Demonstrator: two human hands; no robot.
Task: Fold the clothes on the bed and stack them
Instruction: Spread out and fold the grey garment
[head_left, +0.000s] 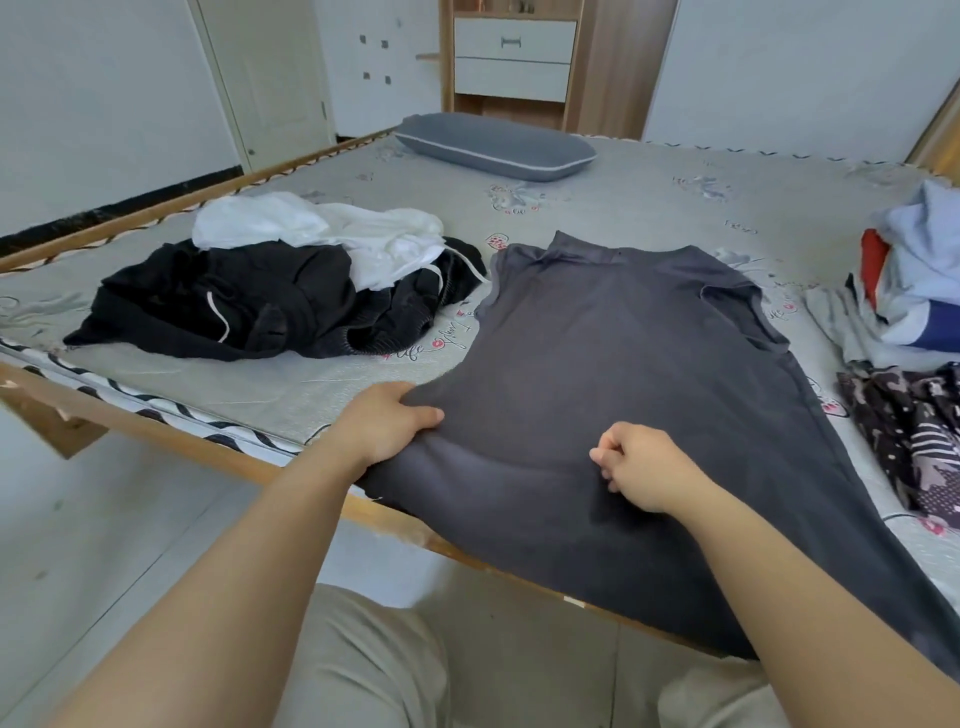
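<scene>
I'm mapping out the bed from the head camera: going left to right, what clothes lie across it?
Black clothes heap with white garment on top → spread dark grey shirt → light blue pile at the right edge.

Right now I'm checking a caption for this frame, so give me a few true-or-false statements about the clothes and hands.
1. The dark grey shirt lies spread flat on the bed. True.
2. The left hand grips the shirt's side edge. True.
3. The white garment lies under the black clothes. False: it lies on top of them.
4. The grey pillow rests on the shirt. False: it lies apart, at the far side of the bed.
5. The right hand is over the shirt's lower part. True.
</scene>
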